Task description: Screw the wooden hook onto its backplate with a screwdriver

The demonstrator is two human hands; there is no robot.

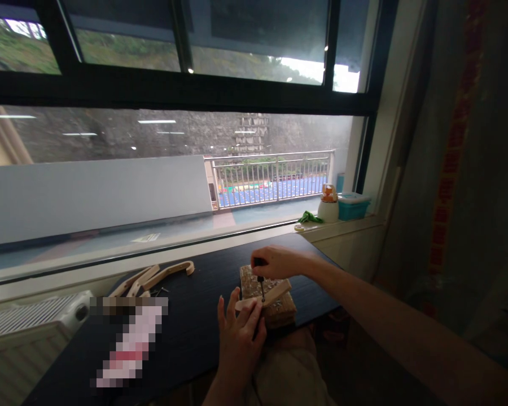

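Note:
My right hand (pixel 275 261) is closed around the black handle of a screwdriver (pixel 261 277), held upright with its shaft pointing down. The screwdriver's tip meets a light wooden strip (pixel 279 291) near a small dark spot, perhaps a screw. That strip lies across a rough brown block (pixel 285 309) at the front edge of the dark table (pixel 195 316). With thumb and some fingers, my left hand (pixel 242 330) holds the strip's left end down on the block; its other fingers are spread.
Several curved wooden pieces (pixel 169 273) lie at the table's back left, small screws (pixel 158 292) beside them. A blurred pink item (pixel 133 341) is in front. A radiator (pixel 38 318) stands left. The windowsill holds a white jar (pixel 328 211), a teal box (pixel 353 209) and a green cloth (pixel 310 217).

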